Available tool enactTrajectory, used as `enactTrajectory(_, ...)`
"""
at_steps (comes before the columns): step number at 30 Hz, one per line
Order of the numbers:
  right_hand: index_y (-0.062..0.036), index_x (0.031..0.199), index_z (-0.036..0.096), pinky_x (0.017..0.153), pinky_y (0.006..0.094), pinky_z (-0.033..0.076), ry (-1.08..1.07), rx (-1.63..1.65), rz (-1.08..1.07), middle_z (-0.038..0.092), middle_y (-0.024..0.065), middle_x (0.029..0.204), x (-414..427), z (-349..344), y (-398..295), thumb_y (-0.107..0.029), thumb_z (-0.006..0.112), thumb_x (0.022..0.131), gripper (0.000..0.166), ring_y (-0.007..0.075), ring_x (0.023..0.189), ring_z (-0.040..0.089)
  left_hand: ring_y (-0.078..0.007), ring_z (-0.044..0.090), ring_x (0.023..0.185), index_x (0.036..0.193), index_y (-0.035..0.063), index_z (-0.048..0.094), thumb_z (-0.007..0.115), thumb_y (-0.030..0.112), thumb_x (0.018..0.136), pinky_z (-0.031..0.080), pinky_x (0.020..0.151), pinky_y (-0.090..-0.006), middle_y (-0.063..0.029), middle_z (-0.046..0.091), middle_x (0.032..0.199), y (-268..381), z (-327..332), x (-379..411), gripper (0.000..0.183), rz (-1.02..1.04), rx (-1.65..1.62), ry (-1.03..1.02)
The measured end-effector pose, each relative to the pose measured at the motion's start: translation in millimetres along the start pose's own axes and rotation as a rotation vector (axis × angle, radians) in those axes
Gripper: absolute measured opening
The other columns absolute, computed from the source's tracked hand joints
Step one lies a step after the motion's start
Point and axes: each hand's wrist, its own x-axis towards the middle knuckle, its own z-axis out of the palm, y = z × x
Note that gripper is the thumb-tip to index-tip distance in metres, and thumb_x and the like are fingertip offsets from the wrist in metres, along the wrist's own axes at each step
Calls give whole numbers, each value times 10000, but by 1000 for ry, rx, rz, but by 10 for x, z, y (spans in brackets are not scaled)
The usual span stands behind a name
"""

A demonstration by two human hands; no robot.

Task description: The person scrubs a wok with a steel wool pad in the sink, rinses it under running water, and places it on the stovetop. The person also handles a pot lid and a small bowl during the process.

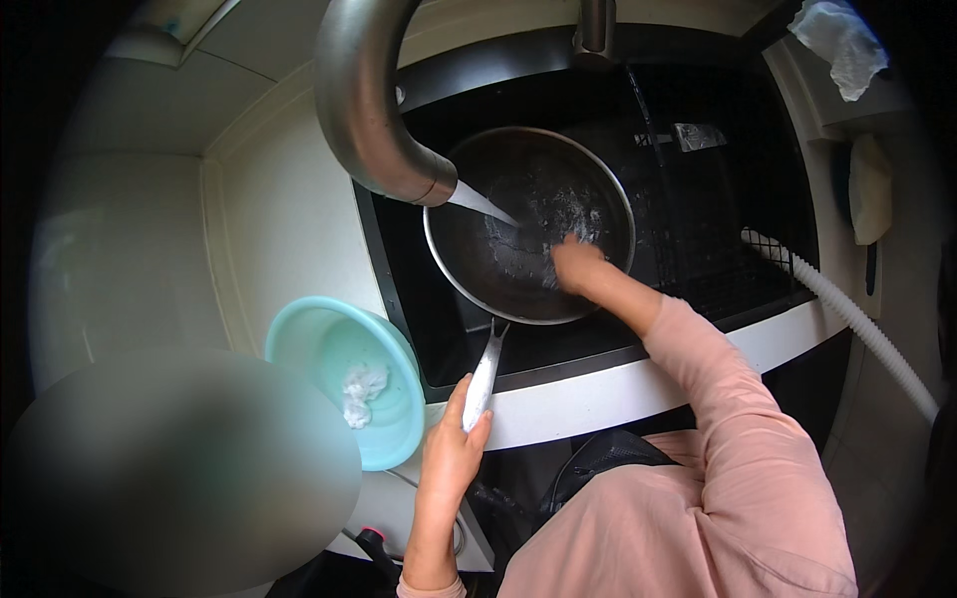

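A wide dark pan [516,284] with a pale rim and a metal handle [484,377] lies in the black sink [419,314]. My left hand [454,452] is closed around the end of that handle, over the sink's front edge. From the curved metal faucet [430,179] at the upper left, water runs into the pan. My right hand [577,263] is inside the pan at its right side, fingers bent down towards the wet bottom; whether it holds something is hidden.
Left of the sink, a light turquoise basin [404,418] holds crumpled white material [364,392]. A white corrugated hose [867,329] reaches into the sink's right end. A second spout [594,37] stands behind. A blurred patch covers the lower left.
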Motion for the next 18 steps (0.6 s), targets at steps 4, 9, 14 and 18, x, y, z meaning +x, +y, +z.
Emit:
enactTrajectory(4, -86, 1110, 587, 932, 354, 390, 24, 674, -681, 552, 173, 1078, -426, -187, -351, -69, 552, 718, 394, 306, 1041, 508, -411, 579, 884, 1299, 150, 384, 544, 228, 820, 460, 756, -414, -275, 592, 930, 25, -19, -4, 511, -66, -30, -28)
enactTrajectory(9, -107, 1087, 573, 836, 380, 433, 662, 816, -929, 495, 182, 1061, 236, -345, -1267, -32, 539, 763, 334, 338, 968, 509, -427, 582, 787, 1309, 158, 352, 546, 235, 821, 466, 675, -448, -273, 593, 827, 13, 19, -27, 531, -59, 123, -21)
enactTrajectory(14, -78, 1039, 585, 801, 395, 447, 909, 929, -751, 498, 171, 1024, 1416, 94, -1374, -5, 503, 759, 301, 349, 923, 521, -452, 569, 784, 1312, 183, 342, 544, 250, 822, 457, 677, -476, -286, 589, 809, 119, 32, 5, 534, -56, 157, -28)
enactTrajectory(18, -87, 1060, 579, 892, 365, 411, 404, 850, -881, 495, 156, 1056, -94, 15, -1142, 1, 510, 763, 317, 323, 1006, 507, -452, 572, 772, 1309, 190, 350, 543, 256, 820, 457, 678, -478, -280, 593, 789, 5, 34, -34, 530, -94, 120, -9)
